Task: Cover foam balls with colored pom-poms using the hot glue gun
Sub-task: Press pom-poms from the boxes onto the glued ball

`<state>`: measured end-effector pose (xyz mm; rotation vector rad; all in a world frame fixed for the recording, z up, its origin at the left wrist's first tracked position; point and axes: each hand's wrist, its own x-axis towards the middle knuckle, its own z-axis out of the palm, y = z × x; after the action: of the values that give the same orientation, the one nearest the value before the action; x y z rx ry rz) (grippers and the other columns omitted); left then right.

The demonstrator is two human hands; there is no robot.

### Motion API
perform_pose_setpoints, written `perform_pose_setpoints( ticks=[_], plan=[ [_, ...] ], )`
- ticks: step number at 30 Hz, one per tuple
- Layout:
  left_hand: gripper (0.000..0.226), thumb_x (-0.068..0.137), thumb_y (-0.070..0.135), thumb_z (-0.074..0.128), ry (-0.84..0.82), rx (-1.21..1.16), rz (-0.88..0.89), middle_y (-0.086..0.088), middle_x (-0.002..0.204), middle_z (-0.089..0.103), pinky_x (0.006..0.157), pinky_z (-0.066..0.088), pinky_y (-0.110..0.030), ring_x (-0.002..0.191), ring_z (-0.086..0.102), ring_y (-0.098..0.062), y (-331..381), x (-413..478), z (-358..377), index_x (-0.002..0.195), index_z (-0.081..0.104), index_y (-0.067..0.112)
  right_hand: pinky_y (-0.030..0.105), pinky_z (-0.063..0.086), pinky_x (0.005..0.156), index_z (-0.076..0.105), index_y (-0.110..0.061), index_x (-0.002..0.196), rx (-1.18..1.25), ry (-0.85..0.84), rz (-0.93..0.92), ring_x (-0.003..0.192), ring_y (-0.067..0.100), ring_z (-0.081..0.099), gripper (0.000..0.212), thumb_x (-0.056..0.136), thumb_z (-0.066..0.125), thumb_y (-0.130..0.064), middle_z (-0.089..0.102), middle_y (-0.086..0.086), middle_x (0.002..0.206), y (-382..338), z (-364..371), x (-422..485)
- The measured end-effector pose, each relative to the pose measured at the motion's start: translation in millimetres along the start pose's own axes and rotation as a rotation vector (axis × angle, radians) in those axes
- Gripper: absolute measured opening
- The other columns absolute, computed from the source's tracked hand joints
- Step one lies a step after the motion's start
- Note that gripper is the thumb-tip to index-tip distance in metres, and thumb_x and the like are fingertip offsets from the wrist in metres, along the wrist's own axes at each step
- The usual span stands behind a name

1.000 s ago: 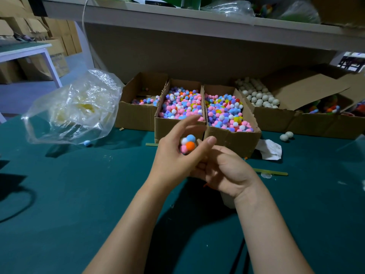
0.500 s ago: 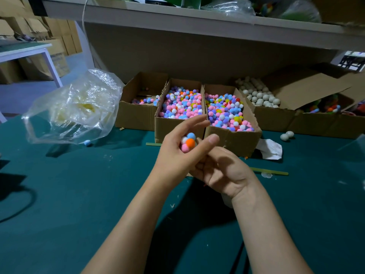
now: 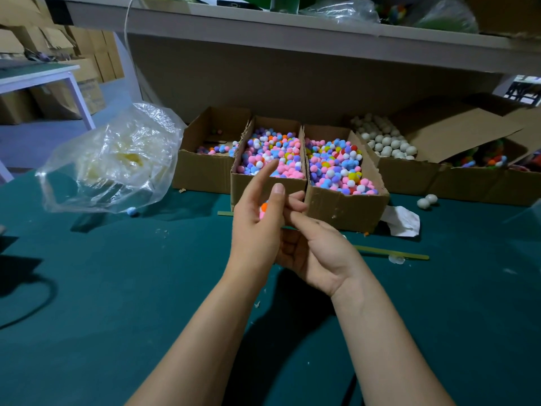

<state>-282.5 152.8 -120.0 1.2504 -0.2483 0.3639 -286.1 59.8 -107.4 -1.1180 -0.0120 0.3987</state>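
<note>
My left hand (image 3: 254,227) grips a foam ball partly covered with pom-poms (image 3: 264,210); only an orange and a pink pom-pom show between thumb and palm, and its index finger points up. My right hand (image 3: 319,253) sits just behind and right of it, thumb and fingers curled in against the ball. Behind the hands stand two cardboard boxes heaped with coloured pom-poms (image 3: 270,159) (image 3: 336,165). A box of bare white foam balls (image 3: 383,142) sits further right. No glue gun is in view.
A crinkled clear plastic bag (image 3: 117,159) lies at the left with a loose blue pom-pom (image 3: 131,211) beside it. A green stick (image 3: 389,253), crumpled white paper (image 3: 401,219) and two loose foam balls (image 3: 426,200) lie to the right. A shelf (image 3: 292,33) overhangs the boxes.
My left hand has closed further round the ball, hiding most of it. My right thumb has come forward beside it. Both hands stay in the same spot.
</note>
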Motion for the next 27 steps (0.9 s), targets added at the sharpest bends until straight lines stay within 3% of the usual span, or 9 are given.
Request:
perform_pose_setpoints(
  ticks=[4, 6, 8, 12, 16, 19, 22, 27],
  plan=[
    [0.015, 0.099, 0.028, 0.055, 0.184, 0.006, -0.13, -0.004, 0.097, 0.074, 0.073, 0.058, -0.029, 0.097, 0.071, -0.017, -4.5, 2.5, -4.4, 0.107, 0.067, 0.033, 0.035, 0.058, 0.084, 0.07, -0.022, 0.095, -0.387, 0.112, -0.179, 0.087, 0.015, 0.071, 0.011, 0.094, 0.059, -0.024, 0.075, 0.004, 0.09, 1.7, -1.4, 3.4],
    [0.015, 0.096, 0.036, 0.057, 0.204, -0.016, -0.178, -0.002, 0.095, 0.075, 0.067, 0.056, -0.028, 0.09, 0.071, -0.018, -5.1, 4.0, -6.7, 0.105, 0.067, 0.031, 0.033, 0.057, 0.085, 0.068, -0.027, 0.097, -0.488, 0.094, -0.227, 0.093, 0.013, 0.071, 0.009, 0.092, 0.062, -0.022, 0.075, 0.001, 0.095, 2.4, -2.4, 2.6],
    [0.033, 0.085, 0.054, 0.056, 0.162, -0.058, -0.235, 0.003, 0.095, 0.075, 0.062, 0.054, -0.025, 0.085, 0.072, -0.015, -2.7, 5.4, -7.7, 0.106, 0.068, 0.03, 0.027, 0.058, 0.081, 0.067, -0.031, 0.096, -0.541, 0.074, -0.256, 0.092, 0.009, 0.07, 0.014, 0.093, 0.062, -0.018, 0.074, -0.002, 0.097, 3.9, -0.9, 2.2],
    [0.064, 0.072, 0.074, 0.05, 0.062, -0.265, -0.373, 0.0, 0.107, 0.075, 0.065, 0.057, -0.026, 0.096, 0.073, -0.016, 2.1, 7.0, -8.4, 0.106, 0.071, 0.024, 0.024, 0.058, 0.072, 0.07, -0.013, 0.102, -0.491, 0.103, -0.283, 0.081, 0.014, 0.071, 0.014, 0.089, 0.066, -0.019, 0.075, 0.007, 0.087, 3.6, -1.8, 3.0],
    [0.053, 0.094, 0.062, 0.038, 0.059, -0.201, -0.363, -0.001, 0.107, 0.075, 0.071, 0.057, -0.033, 0.096, 0.071, -0.023, 2.2, 8.9, -11.0, 0.099, 0.075, 0.024, 0.025, 0.057, 0.07, 0.071, -0.011, 0.099, -0.385, 0.086, -0.244, 0.077, 0.015, 0.071, 0.015, 0.087, 0.067, -0.02, 0.075, 0.008, 0.085, 1.1, -6.8, 4.1],
    [0.031, 0.092, 0.044, 0.052, 0.074, 0.031, -0.091, -0.001, 0.099, 0.075, 0.084, 0.055, -0.031, 0.1, 0.069, -0.017, 0.6, 8.8, -9.5, 0.096, 0.073, 0.022, 0.022, 0.056, 0.064, 0.072, -0.01, 0.092, -0.237, 0.019, -0.152, 0.067, 0.011, 0.066, 0.014, 0.085, 0.066, -0.021, 0.073, 0.007, 0.078, -1.6, -8.7, 4.3],
    [0.02, 0.091, 0.037, 0.06, 0.036, 0.032, 0.045, -0.001, 0.08, 0.074, 0.067, 0.056, -0.021, 0.083, 0.072, -0.012, 2.0, 5.0, -5.2, 0.099, 0.067, 0.02, 0.023, 0.054, 0.063, 0.069, -0.004, 0.096, -0.119, -0.065, -0.068, 0.067, 0.013, 0.064, 0.022, 0.097, 0.048, -0.011, 0.068, 0.008, 0.075, -1.9, -7.5, 3.7],
    [0.024, 0.104, 0.024, 0.041, 0.105, -0.043, 0.046, -0.002, 0.055, 0.064, 0.067, 0.057, -0.022, 0.083, 0.074, -0.016, -0.5, 6.2, -5.0, 0.123, 0.057, 0.026, 0.026, 0.055, 0.072, 0.067, -0.005, 0.098, -0.025, -0.126, -0.015, 0.078, 0.016, 0.063, 0.019, 0.096, 0.05, -0.014, 0.065, 0.011, 0.086, 3.1, -0.4, 2.3]
  ],
)
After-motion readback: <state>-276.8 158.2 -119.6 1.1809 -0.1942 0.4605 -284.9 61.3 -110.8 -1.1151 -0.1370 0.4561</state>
